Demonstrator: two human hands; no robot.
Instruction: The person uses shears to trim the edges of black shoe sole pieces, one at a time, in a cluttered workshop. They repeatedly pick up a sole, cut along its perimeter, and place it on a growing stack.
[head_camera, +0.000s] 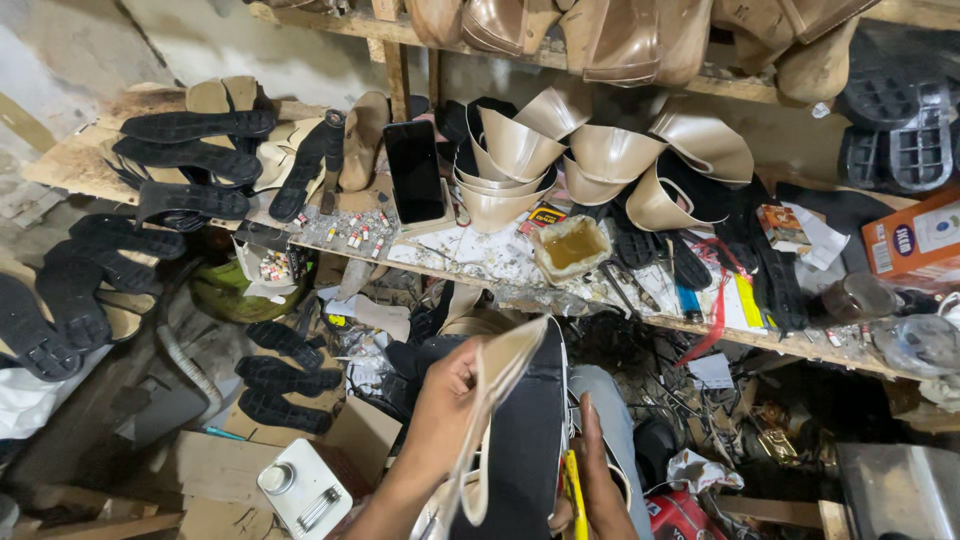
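Light is falling unevenly across the scene, brightest on the far wooden bench (470, 262) and dimming quickly toward the near floor. Glossy beige shoe uppers (520, 150) are catching soft highlights, and the dark phone screen (414, 170) is showing a faint sheen. Deep shadow is pooling under the bench, swallowing detail on the near right. The black soles (190, 160) on the far left are reading flat, with little texture. Straight edges are bowing toward the corners, showing wide-angle distortion. The left hand (440, 400) and the right hand (600, 480), close to the lens, are looking slightly soft, while the bench is staying fairly sharp.
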